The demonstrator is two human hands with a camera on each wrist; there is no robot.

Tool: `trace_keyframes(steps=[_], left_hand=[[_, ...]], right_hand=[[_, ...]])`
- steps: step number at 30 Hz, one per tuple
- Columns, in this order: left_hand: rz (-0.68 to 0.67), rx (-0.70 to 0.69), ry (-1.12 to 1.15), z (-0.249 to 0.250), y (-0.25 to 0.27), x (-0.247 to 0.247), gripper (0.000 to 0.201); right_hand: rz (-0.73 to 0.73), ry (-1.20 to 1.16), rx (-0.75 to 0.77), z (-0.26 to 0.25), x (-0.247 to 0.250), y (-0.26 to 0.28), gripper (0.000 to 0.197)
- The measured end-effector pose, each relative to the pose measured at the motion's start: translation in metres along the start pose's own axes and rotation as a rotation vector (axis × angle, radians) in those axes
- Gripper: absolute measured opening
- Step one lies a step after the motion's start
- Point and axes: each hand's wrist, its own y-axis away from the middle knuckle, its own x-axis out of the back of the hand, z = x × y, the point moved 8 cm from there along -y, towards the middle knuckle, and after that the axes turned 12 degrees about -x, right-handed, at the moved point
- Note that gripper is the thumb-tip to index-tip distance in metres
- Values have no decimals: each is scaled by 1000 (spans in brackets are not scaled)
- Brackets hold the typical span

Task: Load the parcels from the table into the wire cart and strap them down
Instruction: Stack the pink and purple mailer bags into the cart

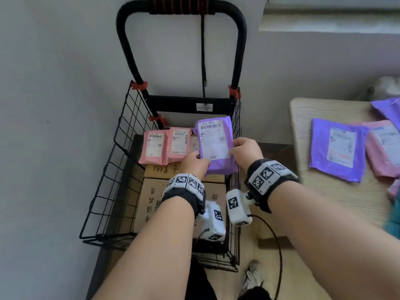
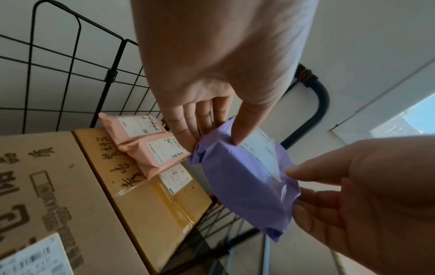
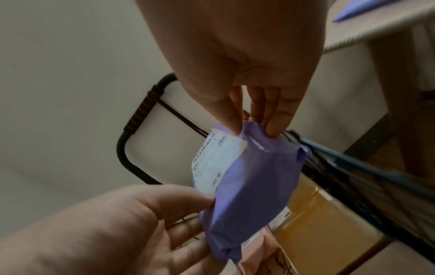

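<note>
Head view: pinching purple parcel (image 1: pixel 215 146) at both lower edges, left hand (image 1: pixel 194 164) and right hand (image 1: pixel 245 151) each a clenched grip, holding it over cart (image 1: pixel 121 135), above boxes (image 1: pixel 151 191), beside pink parcels (image 1: pixel 164 146).

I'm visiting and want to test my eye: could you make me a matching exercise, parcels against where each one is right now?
Things:
1. Purple plastic mailer with white label
2. Two pink plastic mailers
3. Brown cardboard boxes
4. Flat purple mailer

Places:
A. On the wooden table
B. At the bottom of the black wire cart
C. Pinched between left hand and right hand
D. Lying on top of the boxes

Pairs: 1-C, 2-D, 3-B, 4-A
</note>
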Motion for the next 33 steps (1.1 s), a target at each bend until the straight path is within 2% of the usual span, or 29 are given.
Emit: trace_keyframes(steps=[4,8,13,16,20,25,28,33], left_hand=[[-41,31,-39,-32,-49,24,32],[-112,43,-118,-55,-90,26,28],[-170,15,-169,-74,-133,2,31],[-200,-6,-178,-85,-158,-15,34],[-196,-45,-227,-100,-184,-27,38],[-191,-61,-290,-124,-207,-39,32],[-127,-57,-364,-135,-215,-30,39],[165,-178,-684,-126,-221,11,39]], right_hand=[[-25,25,-58,-1,-52,-29,33],[-35,-14,-152,8,-86,-59,33],[-11,32,-214,16,-98,-99,29],[-7,67,-230,17,-103,-126,34],[25,85,-268,21,-106,-164,36],[-10,113,-301,25,-124,-197,38],[-42,144,-329,31,-140,-208,35],[-64,154,-391,39,-155,-214,34]])
